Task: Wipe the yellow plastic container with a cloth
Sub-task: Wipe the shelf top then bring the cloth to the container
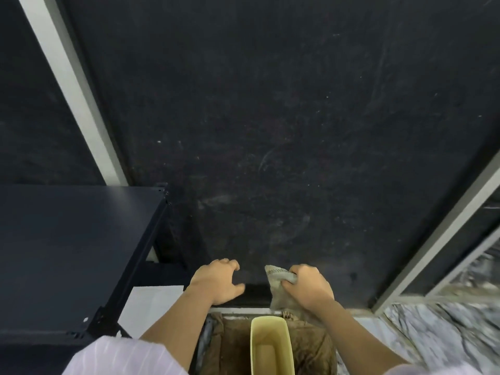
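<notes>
A grey cloth (278, 286) is gripped by the right hand (307, 286); the left hand (216, 281) is held loosely curled, empty, above the yellow container (272, 347).

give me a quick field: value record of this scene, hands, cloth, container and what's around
left hand: empty, fingers loosely curled, holds nothing
right hand: grips the cloth
yellow container: open top, low in view between the forearms, on brown fabric
contact: cloth not touching the container
left side: dark shelf
backdrop: dark wall
</notes>
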